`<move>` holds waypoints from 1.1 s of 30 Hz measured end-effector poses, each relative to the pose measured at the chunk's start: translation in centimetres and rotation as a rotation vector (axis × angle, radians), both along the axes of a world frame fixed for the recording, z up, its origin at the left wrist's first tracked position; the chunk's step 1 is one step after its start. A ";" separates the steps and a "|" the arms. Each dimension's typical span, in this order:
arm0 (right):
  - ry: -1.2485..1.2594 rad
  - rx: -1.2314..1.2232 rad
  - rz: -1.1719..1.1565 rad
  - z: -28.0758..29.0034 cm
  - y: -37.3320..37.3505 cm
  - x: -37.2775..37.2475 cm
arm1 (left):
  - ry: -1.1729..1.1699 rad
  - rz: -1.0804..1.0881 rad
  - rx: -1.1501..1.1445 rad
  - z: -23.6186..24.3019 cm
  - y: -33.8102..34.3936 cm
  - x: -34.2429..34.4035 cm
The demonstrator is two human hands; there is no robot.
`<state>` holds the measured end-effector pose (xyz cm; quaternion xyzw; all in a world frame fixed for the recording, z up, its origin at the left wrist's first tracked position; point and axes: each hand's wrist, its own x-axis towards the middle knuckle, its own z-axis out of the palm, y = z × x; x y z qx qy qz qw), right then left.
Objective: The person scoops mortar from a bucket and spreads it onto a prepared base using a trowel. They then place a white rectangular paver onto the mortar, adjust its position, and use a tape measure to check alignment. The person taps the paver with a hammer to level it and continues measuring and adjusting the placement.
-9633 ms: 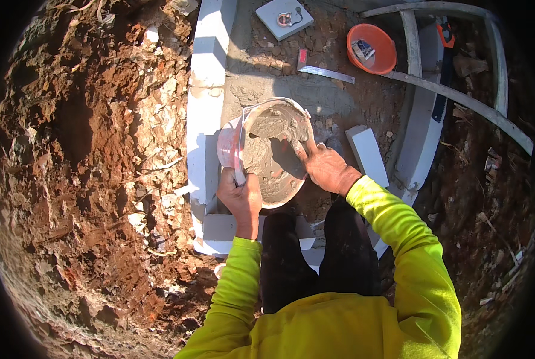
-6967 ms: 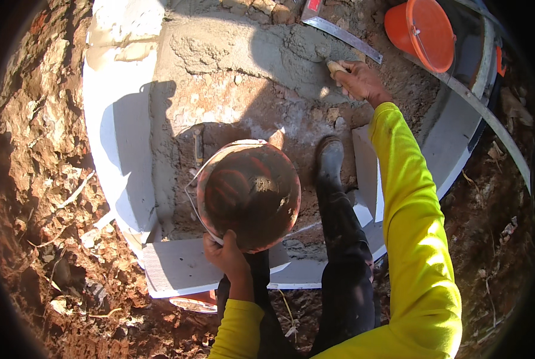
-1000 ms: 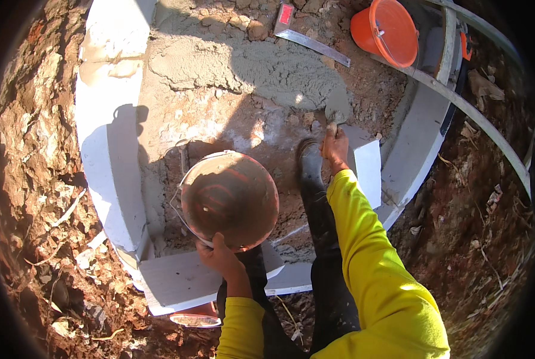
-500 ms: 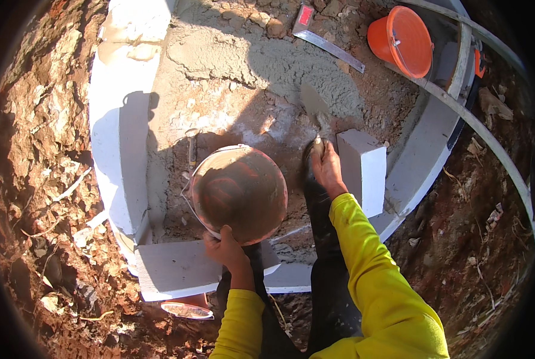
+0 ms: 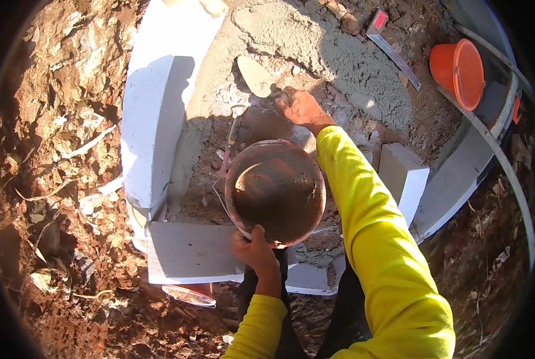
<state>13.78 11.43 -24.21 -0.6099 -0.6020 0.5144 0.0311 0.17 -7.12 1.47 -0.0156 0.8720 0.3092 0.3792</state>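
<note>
My left hand is closed on the near rim of a mortar-smeared bucket, thumb over the edge. The bucket's mouth faces up, and its inside is dark and coated with grey mortar. My right hand grips the handle of a trowel beyond the bucket. The trowel's pointed blade aims far left, above the dirt beside a patch of wet grey mortar. Left of the bucket lies a tool with a slim handle and a pale head.
White blocks form a wall at left, with another block in front and one at right. An orange bucket, a metal square and a curved grey strip lie far right. Rough earth surrounds the wall.
My right hand has swung the trowel left and away from me, from beside the right block to beyond the bucket. The view has shifted; my left hand stays on the bucket rim.
</note>
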 end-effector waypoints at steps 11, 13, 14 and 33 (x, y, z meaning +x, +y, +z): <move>-0.091 -0.014 0.303 -0.5 2.5 -2.0 | -0.036 0.144 0.052 -0.3 0.2 -1.3; -0.024 -0.021 0.231 -2.9 2.0 -1.9 | -0.057 0.143 0.064 -0.1 0.6 -1.6; 0.069 -0.031 0.156 -3.8 1.6 -1.5 | -0.051 0.141 0.068 -0.1 0.8 -1.7; -0.037 0.135 -0.503 -3.5 -4.8 -0.5 | -0.048 0.017 0.059 0.1 0.7 -1.1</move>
